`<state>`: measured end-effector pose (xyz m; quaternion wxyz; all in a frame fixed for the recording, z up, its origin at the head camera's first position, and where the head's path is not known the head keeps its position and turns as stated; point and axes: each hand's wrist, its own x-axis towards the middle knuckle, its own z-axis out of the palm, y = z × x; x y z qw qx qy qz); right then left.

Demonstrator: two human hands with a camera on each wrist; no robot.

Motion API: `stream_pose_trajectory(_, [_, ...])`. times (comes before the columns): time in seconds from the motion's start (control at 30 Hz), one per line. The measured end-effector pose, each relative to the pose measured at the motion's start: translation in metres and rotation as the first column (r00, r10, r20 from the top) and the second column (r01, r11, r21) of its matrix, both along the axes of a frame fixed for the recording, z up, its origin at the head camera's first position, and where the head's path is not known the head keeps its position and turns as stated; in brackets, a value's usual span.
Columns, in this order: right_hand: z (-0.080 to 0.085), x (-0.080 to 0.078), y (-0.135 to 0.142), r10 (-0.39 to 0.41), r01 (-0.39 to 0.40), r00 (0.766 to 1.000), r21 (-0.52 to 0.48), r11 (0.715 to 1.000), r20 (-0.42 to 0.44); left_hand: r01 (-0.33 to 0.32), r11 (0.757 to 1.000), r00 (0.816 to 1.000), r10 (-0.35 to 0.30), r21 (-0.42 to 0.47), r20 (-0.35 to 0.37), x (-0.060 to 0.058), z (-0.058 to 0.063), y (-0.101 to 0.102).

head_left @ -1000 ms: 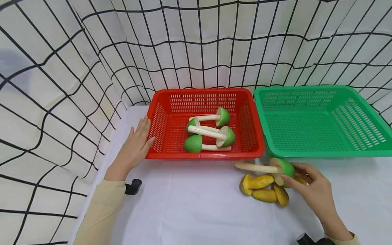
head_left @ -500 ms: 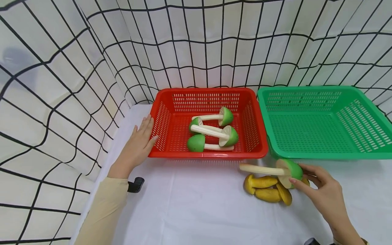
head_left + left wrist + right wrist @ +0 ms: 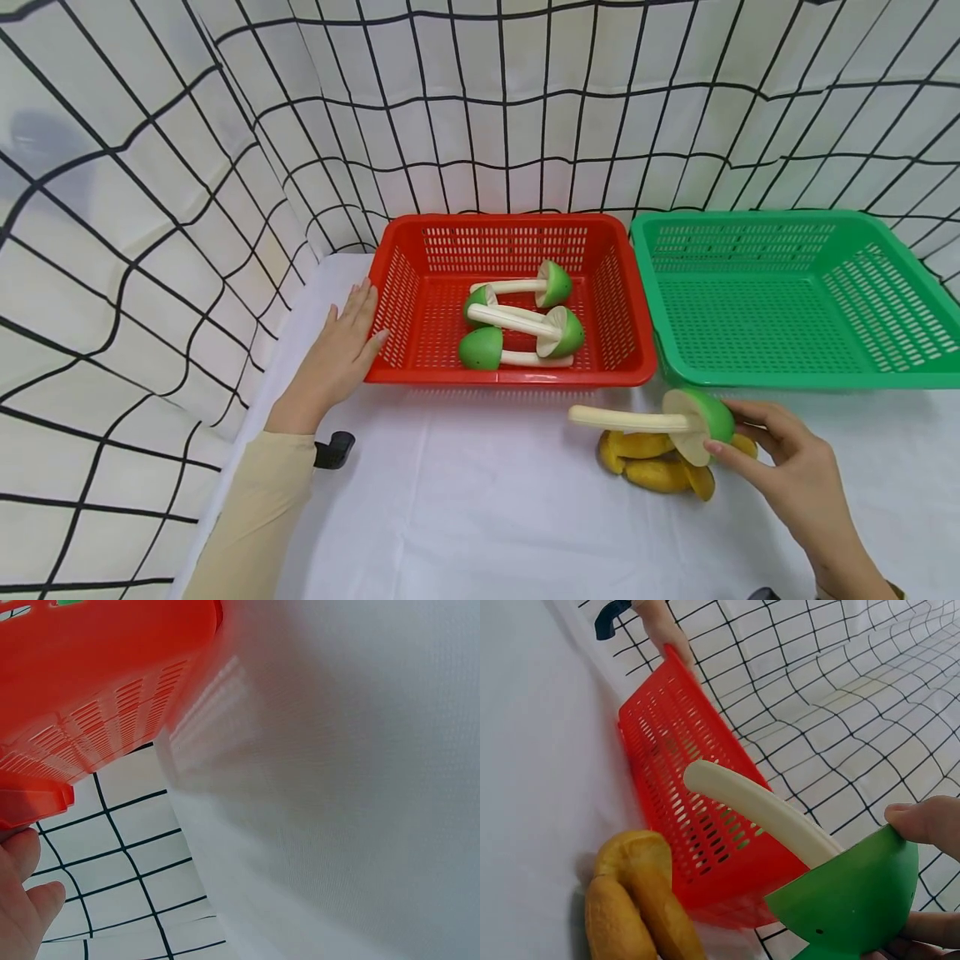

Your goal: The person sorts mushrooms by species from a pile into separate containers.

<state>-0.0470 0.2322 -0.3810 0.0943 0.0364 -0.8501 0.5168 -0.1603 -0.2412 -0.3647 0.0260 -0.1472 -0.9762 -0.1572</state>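
Note:
My right hand (image 3: 795,467) pinches the green cap of a toy mushroom (image 3: 697,425), its pale stem pointing left. The held mushroom (image 3: 855,892) is above several yellow-brown mushrooms (image 3: 656,475) lying on the white cloth. Straight fingers of my left hand (image 3: 330,358) rest against the left side of the red basket (image 3: 495,377). In the left wrist view, fingertips (image 3: 46,896) show beside that basket's rim. Inside the red basket lie several green-capped mushrooms (image 3: 517,325) with white stems.
A green basket (image 3: 787,380) stands right of the red one, its rim close alongside. Behind and to the left rises a white cloth wall with a black grid (image 3: 517,108). White cloth (image 3: 480,500) covers the table in front.
The held mushroom has risen slightly off the yellow-brown mushrooms, its stem end shifting left within the last half second. Earlier, the whole view shifted a little. The left hand stays at the red basket.

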Motion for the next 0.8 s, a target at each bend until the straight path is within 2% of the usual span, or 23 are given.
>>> stream_pose_trajectory(0.23, [0.011, -0.003, -0.004, 0.024, -0.025, 0.998, -0.005, 1.000, -0.055, 0.008, 1.000, 1.000, -0.008, 0.003, -0.015, 0.000, -0.001, 0.000])
stream_pose_trajectory(0.47, [0.015, -0.008, -0.006, 0.063, -0.072, 0.992, -0.083, 0.994, -0.111, 0.019, 1.000, 1.000, -0.019, 0.005, -0.021, -0.001, -0.001, 0.000])
stream_pose_trajectory(0.8, [0.032, -0.030, -0.015, 0.066, -0.069, 0.995, -0.046, 0.997, -0.070, 0.020, 1.000, 1.000, -0.020, 0.006, -0.019, 0.000, -0.002, 0.000])
